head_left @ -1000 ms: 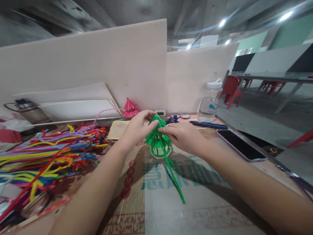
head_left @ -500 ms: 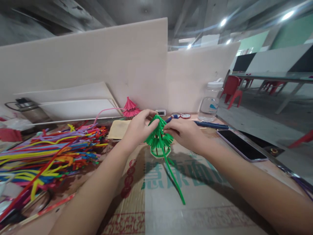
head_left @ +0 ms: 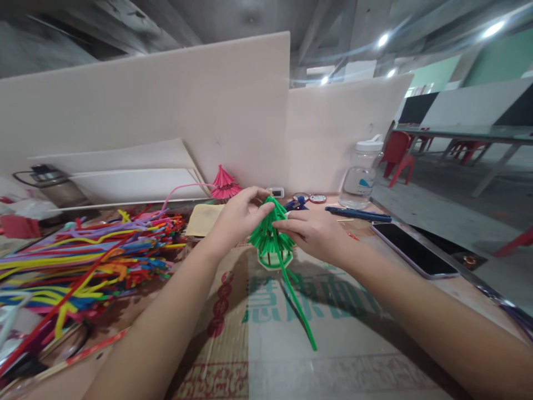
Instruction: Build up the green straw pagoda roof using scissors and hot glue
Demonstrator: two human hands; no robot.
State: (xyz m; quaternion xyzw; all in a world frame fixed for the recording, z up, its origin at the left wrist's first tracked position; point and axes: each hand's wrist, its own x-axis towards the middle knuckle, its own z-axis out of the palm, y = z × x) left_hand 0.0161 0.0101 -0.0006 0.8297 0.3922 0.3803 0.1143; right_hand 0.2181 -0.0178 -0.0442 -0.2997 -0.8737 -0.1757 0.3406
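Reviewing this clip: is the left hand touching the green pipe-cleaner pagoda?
Touching. The head view shows it: the left hand lays its thumb tip against the upper roof of the green pipe-cleaner pagoda, with no gap visible.

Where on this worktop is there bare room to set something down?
Bare cardboard lies between the left forearm and right forearm, either side of the green strip, before the green model. Crowded: left, with coloured strips; right, with phone and bottle.
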